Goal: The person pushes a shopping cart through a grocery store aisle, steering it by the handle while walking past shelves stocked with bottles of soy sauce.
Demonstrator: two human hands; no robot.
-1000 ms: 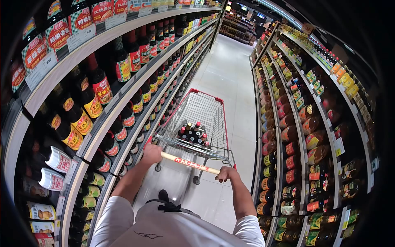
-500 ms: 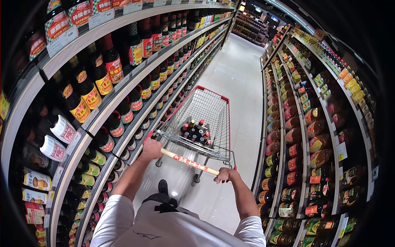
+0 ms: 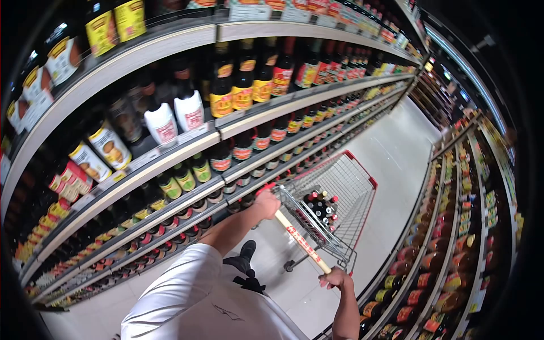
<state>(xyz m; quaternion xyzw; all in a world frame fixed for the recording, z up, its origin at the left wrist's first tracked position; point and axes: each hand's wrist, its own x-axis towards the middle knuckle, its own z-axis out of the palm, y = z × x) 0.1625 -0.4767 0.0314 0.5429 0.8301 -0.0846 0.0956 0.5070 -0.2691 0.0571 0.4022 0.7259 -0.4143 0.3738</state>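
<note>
My left hand (image 3: 267, 204) is closed around the left end of the shopping cart's cream handlebar, which carries red lettering. At the bar's right end, my right hand (image 3: 335, 277) has its fingers curled over it. The wire shopping cart (image 3: 356, 195) has red corner trim and stands ahead of me, angled to the right in view. Inside its basket, near the handle end, several dark bottles (image 3: 320, 211) with red and yellow caps stand grouped together. The undersides of the fingers are hidden by the hands.
Along the left runs a shelf (image 3: 170, 136) packed with sauce bottles, white-labelled bottles (image 3: 188, 110) and yellow-labelled bottles (image 3: 242, 85). On the right, another shelf (image 3: 436, 249) holds rows of bottles. Pale floor tiles (image 3: 396, 141) stretch between them. My dark shoe (image 3: 247, 249) shows below the handlebar.
My view has swung left, so the cart appears farther right and turned clockwise. More of the left shelf shows. Both hands have stayed on the handlebar.
</note>
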